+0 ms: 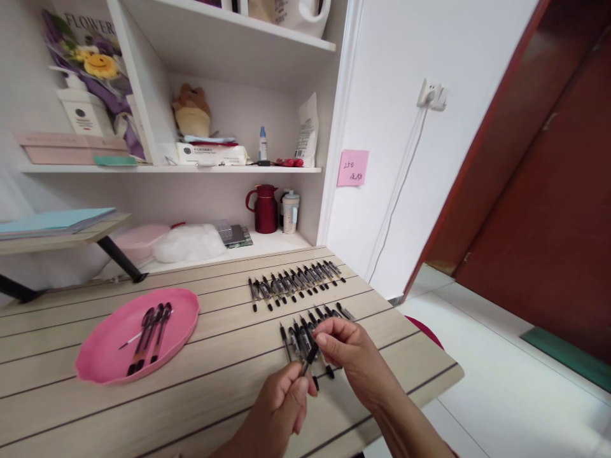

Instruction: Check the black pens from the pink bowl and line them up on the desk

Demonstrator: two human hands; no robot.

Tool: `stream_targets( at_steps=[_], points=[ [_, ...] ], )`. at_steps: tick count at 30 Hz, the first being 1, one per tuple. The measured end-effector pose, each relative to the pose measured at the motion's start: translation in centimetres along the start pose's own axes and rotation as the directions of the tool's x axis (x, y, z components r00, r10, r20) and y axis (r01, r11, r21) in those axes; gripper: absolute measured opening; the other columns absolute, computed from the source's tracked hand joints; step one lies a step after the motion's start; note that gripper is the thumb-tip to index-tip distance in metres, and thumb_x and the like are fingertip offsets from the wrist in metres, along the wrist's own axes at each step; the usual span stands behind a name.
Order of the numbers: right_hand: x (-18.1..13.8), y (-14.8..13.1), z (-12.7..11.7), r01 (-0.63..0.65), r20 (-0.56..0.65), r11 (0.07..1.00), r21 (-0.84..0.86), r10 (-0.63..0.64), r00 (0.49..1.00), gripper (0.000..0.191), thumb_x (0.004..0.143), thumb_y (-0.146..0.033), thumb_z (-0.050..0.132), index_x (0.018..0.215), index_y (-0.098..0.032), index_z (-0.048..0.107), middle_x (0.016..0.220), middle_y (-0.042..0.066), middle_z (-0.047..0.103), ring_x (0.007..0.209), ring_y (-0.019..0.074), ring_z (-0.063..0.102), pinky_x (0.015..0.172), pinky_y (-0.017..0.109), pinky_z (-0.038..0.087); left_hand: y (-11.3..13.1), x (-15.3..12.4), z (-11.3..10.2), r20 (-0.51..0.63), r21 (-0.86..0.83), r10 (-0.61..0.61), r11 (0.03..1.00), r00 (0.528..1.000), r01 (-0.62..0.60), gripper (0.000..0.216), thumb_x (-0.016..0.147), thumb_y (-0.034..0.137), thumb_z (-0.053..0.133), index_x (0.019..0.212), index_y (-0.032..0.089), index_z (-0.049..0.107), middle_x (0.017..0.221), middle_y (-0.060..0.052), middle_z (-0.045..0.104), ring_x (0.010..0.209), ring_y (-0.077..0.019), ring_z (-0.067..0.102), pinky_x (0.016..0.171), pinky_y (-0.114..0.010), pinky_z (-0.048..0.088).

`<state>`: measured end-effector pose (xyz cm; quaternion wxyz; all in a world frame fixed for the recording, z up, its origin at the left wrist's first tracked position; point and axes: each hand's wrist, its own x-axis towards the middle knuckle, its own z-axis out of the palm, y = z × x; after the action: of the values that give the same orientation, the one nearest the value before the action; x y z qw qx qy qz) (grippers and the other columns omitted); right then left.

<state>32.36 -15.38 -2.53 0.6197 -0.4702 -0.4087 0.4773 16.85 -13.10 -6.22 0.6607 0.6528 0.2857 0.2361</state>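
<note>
Low over the front of the table, a black pen (310, 357) slants between my two hands. My left hand (285, 399) is closed around its lower end. At its upper end my right hand (351, 356) pinches with thumb and forefinger; the exact tip is hidden by the fingers. Just behind my hands lies a row of pens (285, 343), partly covered by them. Farther back is a second row of clear-barrelled pens with black ends (286, 286). To the left, a pink plate (102, 346) holds several pens (151, 334) and a thin, pale refill-like stick (131, 340).
The slatted wooden table (214, 375) ends at a rounded right corner. At the back stand a dark red jug (266, 210) and a pale cup (290, 213) below white shelves (229, 170). A small riser (71, 232) carries papers at the left. A cable (401, 184) hangs down the wall.
</note>
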Motion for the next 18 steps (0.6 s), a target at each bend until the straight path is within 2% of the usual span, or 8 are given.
stream_targets(
  at_steps=[2, 6, 10, 15, 18],
  points=[
    [-0.03, 0.05, 0.02, 0.028, 0.011, 1.0, 0.002, -0.028, 1.0, 0.025, 0.06, -0.037, 0.073, 0.066, -0.016, 0.061, 0.053, -0.004, 0.05, 0.048, 0.006, 0.038, 0.046, 0.019, 0.029, -0.04, -0.03, -0.01, -0.005, 0.012, 0.014, 1.0, 1.0, -0.014, 0.03, 0.084, 0.044, 0.039, 0.08, 0.016, 0.048, 0.041, 0.009, 0.037, 0.035, -0.0048, 0.023, 0.04, -0.021, 0.016],
    [-0.09, 0.19, -0.21, 0.005, 0.096, 0.999, 0.047, -0.01, 0.995, 0.029, 0.063, -0.038, 0.071, 0.082, -0.017, 0.066, 0.078, 0.004, 0.062, 0.066, 0.012, 0.05, 0.059, 0.023, 0.038, -0.25, -0.04, -0.02, -0.013, 0.002, 0.023, 1.0, 1.0, -0.023, 0.031, 0.084, 0.045, 0.038, 0.08, 0.016, 0.049, 0.042, 0.009, 0.037, 0.036, -0.0048, 0.023, 0.041, -0.021, 0.017],
    [0.08, 0.59, -0.28, 0.007, 0.066, 0.996, 0.084, -0.012, 0.998, 0.021, 0.059, -0.032, 0.075, 0.065, -0.016, 0.062, 0.068, 0.001, 0.06, 0.062, 0.0111, 0.049, 0.06, 0.023, 0.037, -0.33, 0.0, 0.0, -0.018, 0.002, 0.011, 1.0, 1.0, -0.011, 0.031, 0.084, 0.046, 0.039, 0.08, 0.016, 0.049, 0.041, 0.009, 0.038, 0.036, -0.0052, 0.023, 0.041, -0.021, 0.017],
    [0.17, 0.49, -0.38, -0.04, 0.134, 0.993, 0.107, 0.026, 0.991, 0.032, 0.062, -0.034, 0.073, 0.088, -0.018, 0.064, 0.087, 0.006, 0.064, 0.075, 0.0153, 0.055, 0.066, 0.026, 0.04, -0.28, 0.01, -0.02, -0.033, -0.012, 0.006, 1.0, 0.999, -0.006, 0.031, 0.084, 0.045, 0.038, 0.08, 0.016, 0.049, 0.042, 0.009, 0.038, 0.036, -0.0054, 0.023, 0.041, -0.021, 0.018],
    [0.24, 0.55, -0.46, -0.012, 0.092, 0.996, 0.093, 0.003, 0.996, 0.024, 0.059, -0.033, 0.074, 0.071, -0.016, 0.063, 0.076, 0.004, 0.064, 0.067, 0.0133, 0.053, 0.064, 0.025, 0.04, -0.32, 0.03, -0.02, -0.032, -0.013, 0.014, 1.0, 0.999, -0.015, 0.032, 0.083, 0.046, 0.04, 0.08, 0.016, 0.05, 0.042, 0.009, 0.038, 0.036, -0.0056, 0.024, 0.042, -0.021, 0.018]
  ],
)
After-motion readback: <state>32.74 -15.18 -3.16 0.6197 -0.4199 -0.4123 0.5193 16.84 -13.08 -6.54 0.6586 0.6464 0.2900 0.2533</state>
